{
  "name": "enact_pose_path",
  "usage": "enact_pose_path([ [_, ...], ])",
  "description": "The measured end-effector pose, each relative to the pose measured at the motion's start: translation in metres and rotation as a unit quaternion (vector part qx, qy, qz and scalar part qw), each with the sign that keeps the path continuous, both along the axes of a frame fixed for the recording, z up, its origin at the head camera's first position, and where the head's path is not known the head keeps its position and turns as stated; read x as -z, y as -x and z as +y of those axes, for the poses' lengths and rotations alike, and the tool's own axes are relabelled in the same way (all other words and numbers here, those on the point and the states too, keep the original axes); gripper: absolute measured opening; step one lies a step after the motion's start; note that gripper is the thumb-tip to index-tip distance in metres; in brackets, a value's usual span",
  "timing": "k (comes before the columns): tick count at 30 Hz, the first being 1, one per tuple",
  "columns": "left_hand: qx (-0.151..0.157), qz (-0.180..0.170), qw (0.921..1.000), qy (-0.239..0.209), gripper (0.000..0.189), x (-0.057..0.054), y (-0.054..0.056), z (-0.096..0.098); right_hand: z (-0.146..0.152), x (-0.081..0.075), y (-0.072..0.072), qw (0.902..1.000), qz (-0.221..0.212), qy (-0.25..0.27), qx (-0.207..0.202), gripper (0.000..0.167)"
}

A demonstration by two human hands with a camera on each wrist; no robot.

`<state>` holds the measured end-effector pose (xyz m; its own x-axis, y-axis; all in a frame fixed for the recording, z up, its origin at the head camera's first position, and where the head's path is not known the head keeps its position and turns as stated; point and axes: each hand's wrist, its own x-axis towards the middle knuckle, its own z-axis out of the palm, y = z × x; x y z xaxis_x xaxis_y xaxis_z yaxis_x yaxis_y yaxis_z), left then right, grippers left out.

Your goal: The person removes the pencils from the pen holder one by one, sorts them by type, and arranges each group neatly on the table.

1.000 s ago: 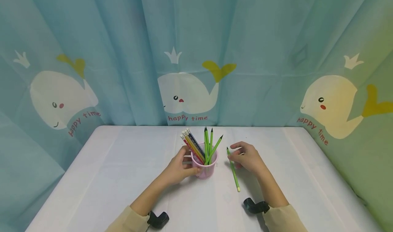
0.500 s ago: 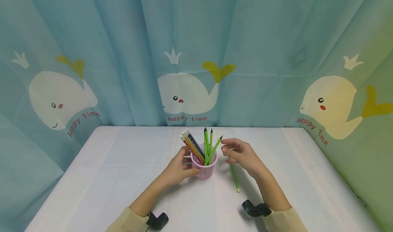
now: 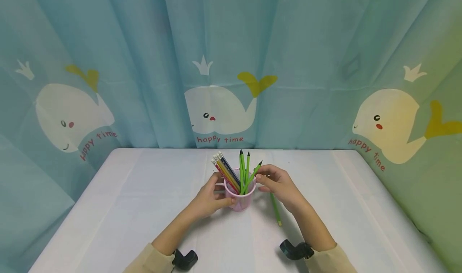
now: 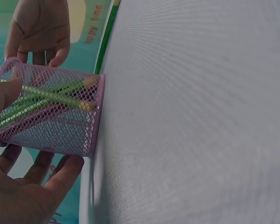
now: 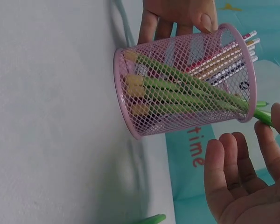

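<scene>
A pink mesh pencil cup (image 3: 240,202) stands upright on the table, with my left hand (image 3: 207,198) gripping its left side, thumb at the front. Inside, several green pencils (image 5: 177,95) lean with dark points up, beside several patterned pencils (image 3: 229,172) showing white erasers. My right hand (image 3: 278,182) is at the cup's right rim. There its thumb and index finger pinch the rightmost green pencil (image 5: 262,116) just above the rim, while the other fingers stay spread below. A loose green pencil (image 3: 276,210) lies on the table under the right hand, its upper part hidden.
The white table (image 3: 144,184) reaches back to a blue curtain (image 3: 306,44) printed with whales. Black wrist cameras (image 3: 185,260) are strapped near both sleeves (image 3: 330,259).
My right hand has moved left from above the loose green pencil to the leaning pencil at the cup's rim. The left hand and the cup have stayed put.
</scene>
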<state>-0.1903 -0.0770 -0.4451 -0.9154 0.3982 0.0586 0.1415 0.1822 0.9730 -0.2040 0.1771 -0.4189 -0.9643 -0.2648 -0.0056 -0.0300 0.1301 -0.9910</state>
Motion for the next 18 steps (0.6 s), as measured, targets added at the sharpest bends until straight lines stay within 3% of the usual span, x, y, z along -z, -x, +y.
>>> enact_pose_path([
  [18,-0.002,0.003,0.9999,0.011,0.074,0.0012,-0.0004,-0.0008,-0.0037,-0.0049,-0.0037,0.9997,0.000,0.025,-0.006,0.023],
])
